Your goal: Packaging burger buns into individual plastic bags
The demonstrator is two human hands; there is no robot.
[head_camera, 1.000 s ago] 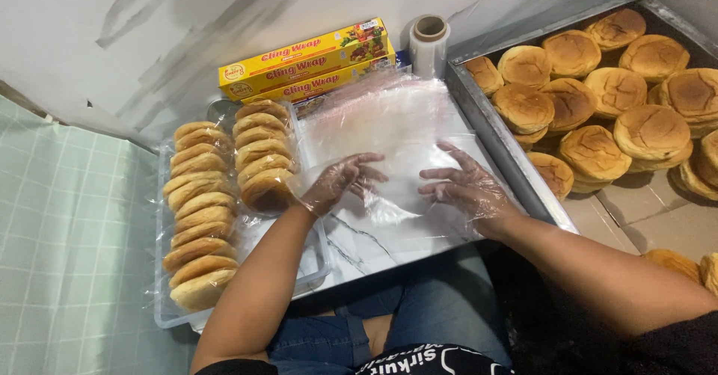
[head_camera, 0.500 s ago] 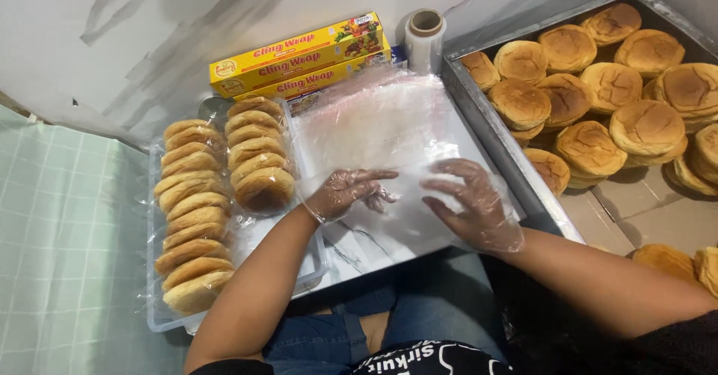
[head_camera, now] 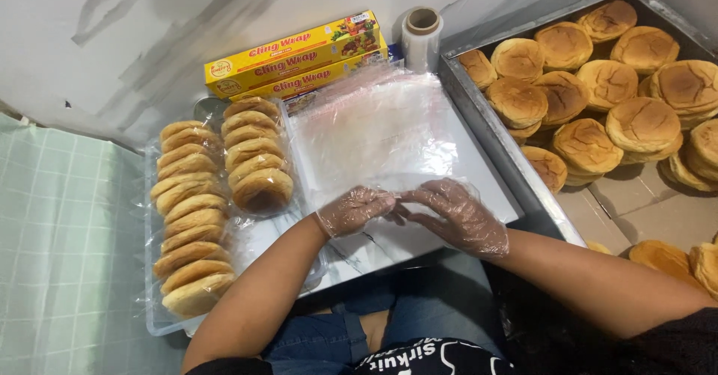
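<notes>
Both hands wear thin clear plastic gloves and meet over the near edge of a stack of clear plastic bags (head_camera: 378, 128) lying on a metal tray (head_camera: 490, 169). My left hand (head_camera: 353, 210) has its fingers curled and touches the fingertips of my right hand (head_camera: 452, 214); both pinch at the bags' near edge. Whether a bag is lifted cannot be made out. Left of my left hand lie two rows of buns wrapped in clear film (head_camera: 254, 162), (head_camera: 187, 218).
Two yellow boxes of cling wrap (head_camera: 299, 53) and a roll of clear film (head_camera: 421, 35) sit against the wall at the back. On the right, a deep metal tray (head_camera: 479, 113) holds several loose round buns (head_camera: 591, 83). More buns lie at the lower right (head_camera: 662, 255).
Both hands moved toward each other, from apart and flat on the bags to touching at the fingertips at the near edge. The camera shifted slightly.
</notes>
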